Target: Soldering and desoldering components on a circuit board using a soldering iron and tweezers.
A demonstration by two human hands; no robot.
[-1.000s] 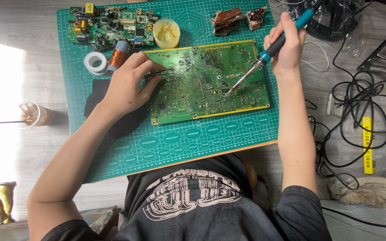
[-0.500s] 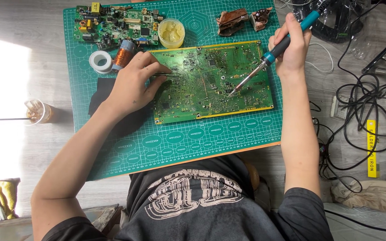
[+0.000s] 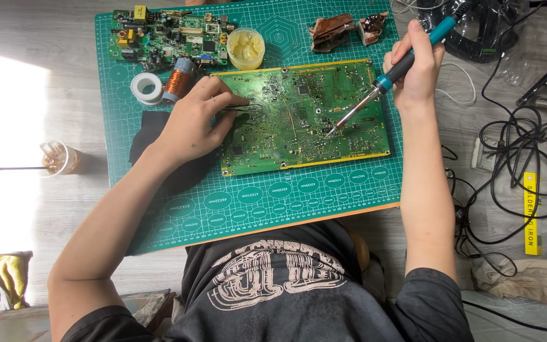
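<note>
A large green circuit board (image 3: 305,136) lies on a green cutting mat (image 3: 254,202). My right hand (image 3: 416,69) grips a soldering iron (image 3: 390,73) with a teal and black handle; its metal tip rests on the board's right half. My left hand (image 3: 197,123) sits on the board's left edge and pinches thin black tweezers (image 3: 245,109) that point onto the board.
At the mat's far edge are a smaller circuit board (image 3: 166,31), a round tub of yellowish paste (image 3: 247,47), a copper wire coil (image 3: 177,79), a white tape roll (image 3: 146,87) and brown scraps (image 3: 337,30). Tangled black cables (image 3: 514,145) lie right; a glass cup (image 3: 55,158) stands left.
The view has shifted slightly. Both hands stay on the board, and the iron's tip remains at about the same spot on its right half.
</note>
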